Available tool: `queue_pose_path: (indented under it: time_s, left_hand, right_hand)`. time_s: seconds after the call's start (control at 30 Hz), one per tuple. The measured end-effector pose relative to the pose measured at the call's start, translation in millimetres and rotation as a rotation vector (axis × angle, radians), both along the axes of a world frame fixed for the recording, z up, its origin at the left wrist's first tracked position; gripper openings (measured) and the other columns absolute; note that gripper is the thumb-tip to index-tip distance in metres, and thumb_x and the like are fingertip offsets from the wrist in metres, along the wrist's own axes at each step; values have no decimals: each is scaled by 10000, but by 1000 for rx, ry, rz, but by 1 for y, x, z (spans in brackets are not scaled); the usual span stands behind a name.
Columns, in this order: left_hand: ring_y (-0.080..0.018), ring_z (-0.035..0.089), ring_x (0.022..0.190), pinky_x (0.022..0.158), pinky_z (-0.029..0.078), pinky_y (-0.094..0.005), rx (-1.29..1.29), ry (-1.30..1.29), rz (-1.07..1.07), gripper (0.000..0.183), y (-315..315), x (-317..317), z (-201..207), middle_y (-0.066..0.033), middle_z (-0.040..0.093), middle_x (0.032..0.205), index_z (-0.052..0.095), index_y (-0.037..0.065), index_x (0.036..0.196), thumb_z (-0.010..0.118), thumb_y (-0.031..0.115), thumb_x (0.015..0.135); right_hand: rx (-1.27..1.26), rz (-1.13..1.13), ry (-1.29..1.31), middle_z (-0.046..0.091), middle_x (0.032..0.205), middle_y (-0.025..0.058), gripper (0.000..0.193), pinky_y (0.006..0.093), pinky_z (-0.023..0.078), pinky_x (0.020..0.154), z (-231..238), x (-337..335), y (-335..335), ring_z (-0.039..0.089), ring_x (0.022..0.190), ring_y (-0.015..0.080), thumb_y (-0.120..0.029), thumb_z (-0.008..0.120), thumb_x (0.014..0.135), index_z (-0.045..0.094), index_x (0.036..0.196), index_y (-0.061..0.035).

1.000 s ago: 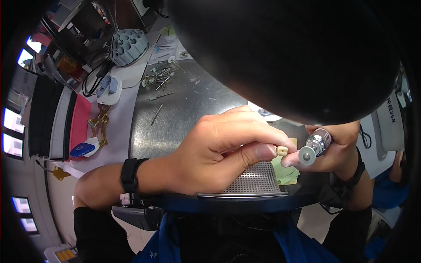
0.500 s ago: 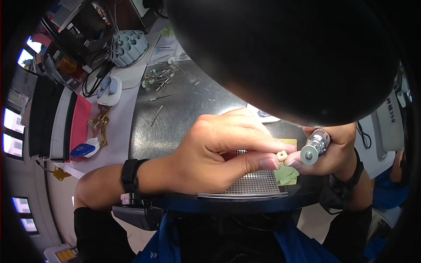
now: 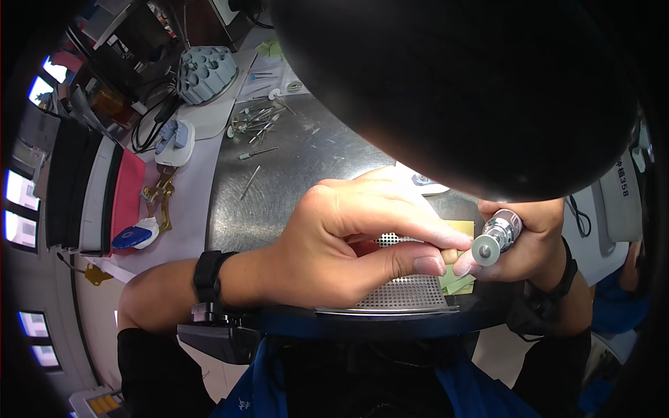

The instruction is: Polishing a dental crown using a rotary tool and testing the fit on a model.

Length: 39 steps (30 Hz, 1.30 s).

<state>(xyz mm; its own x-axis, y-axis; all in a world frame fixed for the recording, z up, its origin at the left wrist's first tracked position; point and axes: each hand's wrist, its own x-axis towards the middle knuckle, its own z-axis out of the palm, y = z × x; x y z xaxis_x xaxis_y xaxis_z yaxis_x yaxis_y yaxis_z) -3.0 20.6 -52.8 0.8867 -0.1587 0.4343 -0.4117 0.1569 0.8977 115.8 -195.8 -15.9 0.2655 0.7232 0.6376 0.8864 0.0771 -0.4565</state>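
My left hand (image 3: 348,240) pinches a small cream-coloured dental crown (image 3: 451,256) between thumb and forefinger, its side showing. My right hand (image 3: 536,240) is wrapped round a silver rotary handpiece (image 3: 509,223), whose pale round grinding disc (image 3: 485,251) points toward me. The disc stands just right of the crown, over my left forefinger's tip; I cannot tell whether they touch. My right thumb meets the fingertips of my left hand beside the crown. Both hands are above a perforated metal grille (image 3: 404,296) and a yellow-green paper slip (image 3: 456,284).
A large dark round shape (image 3: 453,90) blocks the upper right. Several loose burs (image 3: 254,129) lie on the metal bench top (image 3: 230,216). Beyond stands a grey bur block (image 3: 207,73). Left are a dental model (image 3: 174,145), a brass-coloured articulator (image 3: 164,202) and a pink-sided box (image 3: 127,202).
The crown has turned in my left fingers, so its hole no longer shows. My left forefinger has extended right, toward the disc. The handpiece has shifted slightly left.
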Motion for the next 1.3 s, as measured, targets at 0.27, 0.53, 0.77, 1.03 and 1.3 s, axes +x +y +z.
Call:
queue_pose_path:
  time_s: [0.27,0.53,0.77,1.03,1.3]
  left_hand:
    - [-58,601,733,581,411,-224,45,28,0,175,2,-1,6,-36,780,968,779,51,1084,764,34,911]
    - [-51,604,726,581,411,-214,48,70,4,157,2,-4,4,-48,767,945,767,37,1079,766,57,923]
    - [-72,607,697,582,435,-233,63,51,-3,136,1,-1,0,-64,759,927,757,21,1046,776,69,919]
    - [-132,652,794,685,499,-274,41,84,11,153,0,-5,6,-86,755,920,751,1,1057,765,63,918]
    - [-132,650,796,716,502,-279,16,93,-12,145,0,-2,2,-78,746,933,759,-4,1063,753,51,929]
  right_hand:
    - [-118,-50,-141,599,539,50,474,281,424,422,9,3,-2,589,434,167,-380,977,625,643,635,-44]
    - [-98,-90,-238,632,595,50,456,279,443,446,14,-2,3,613,472,164,-394,967,630,709,738,-34]
    - [-269,-86,-257,577,542,25,423,278,394,420,17,1,-2,568,438,150,-392,961,645,717,711,-54]
    - [-129,-113,-252,534,504,16,483,273,360,406,8,2,-2,529,410,143,-414,960,645,606,586,-92]
    - [-176,-136,-330,529,503,11,484,277,360,404,14,-2,-1,523,407,145,-426,961,635,620,600,-85]
